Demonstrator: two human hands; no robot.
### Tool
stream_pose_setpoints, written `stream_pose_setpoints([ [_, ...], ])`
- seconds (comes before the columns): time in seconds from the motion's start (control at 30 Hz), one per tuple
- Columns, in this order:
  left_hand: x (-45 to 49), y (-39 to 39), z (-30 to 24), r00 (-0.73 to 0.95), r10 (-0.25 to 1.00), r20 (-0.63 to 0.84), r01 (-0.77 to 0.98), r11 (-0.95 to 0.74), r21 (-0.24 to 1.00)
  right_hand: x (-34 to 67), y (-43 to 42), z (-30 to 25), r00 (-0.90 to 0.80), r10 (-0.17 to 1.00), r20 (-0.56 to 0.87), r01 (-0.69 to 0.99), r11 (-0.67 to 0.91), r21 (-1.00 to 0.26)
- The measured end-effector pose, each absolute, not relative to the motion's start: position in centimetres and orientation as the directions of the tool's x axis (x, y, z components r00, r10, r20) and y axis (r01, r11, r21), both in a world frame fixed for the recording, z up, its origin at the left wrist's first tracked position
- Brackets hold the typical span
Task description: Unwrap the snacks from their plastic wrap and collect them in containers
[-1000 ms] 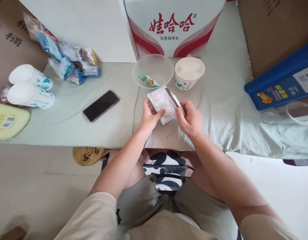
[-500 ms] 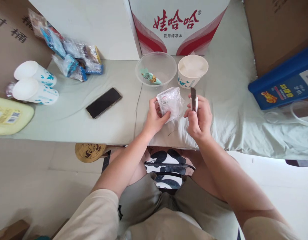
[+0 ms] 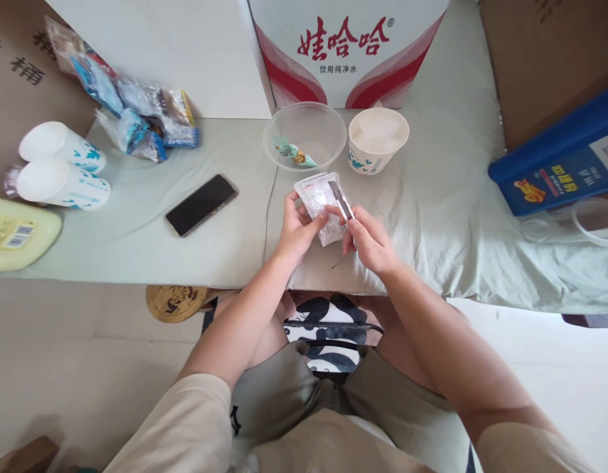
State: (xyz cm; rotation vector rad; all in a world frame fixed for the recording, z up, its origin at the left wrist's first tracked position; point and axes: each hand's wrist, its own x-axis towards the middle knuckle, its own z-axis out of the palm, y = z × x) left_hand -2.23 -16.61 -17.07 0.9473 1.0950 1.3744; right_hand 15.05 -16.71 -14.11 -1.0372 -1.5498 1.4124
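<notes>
Between my hands is a crinkled, clear-and-white plastic packet, which my left hand grips by its left side with the thumb on top. My right hand is closed around a utility knife. Its dark blade end points up and left, lying over the right part of the packet; whether it touches the plastic I cannot tell. Just beyond the packet stands a clear plastic bowl with a small green wrapped snack inside. To its right is a paper cup holding something whitish and translucent.
A phone lies on the cloth-covered table, left of my hands. Farther left are two paper cups, wrapped snacks and a pale yellow bottle. A white-and-red carton stands behind; a blue container is at right.
My right hand has moved left with the utility knife, bringing its blade from beside the packet to over it. The packet has shifted slightly left in my left hand.
</notes>
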Motion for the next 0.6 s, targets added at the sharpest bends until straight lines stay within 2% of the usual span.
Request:
stream_pose_setpoints([
  [0.17, -2.47, -16.56, -16.94, -0.088, 0.991, -0.099, -0.311, 0.067, 0.948, 14.91, -16.67, -14.48, -0.419, 0.907, 0.037, 0.084, 0.079, -0.993],
  [0.4, -2.61, -16.69, -16.23, -0.101, 0.981, -0.164, -0.349, 0.12, 0.929, 14.95, -16.77, -13.95, -0.453, 0.887, 0.09, 0.244, 0.221, -0.944],
  [0.6, -2.53, -16.47, -16.57, -0.089, 0.99, -0.11, -0.311, 0.078, 0.947, 14.29, -16.88, -13.72, -0.437, 0.889, 0.137, 0.182, 0.236, -0.955],
])
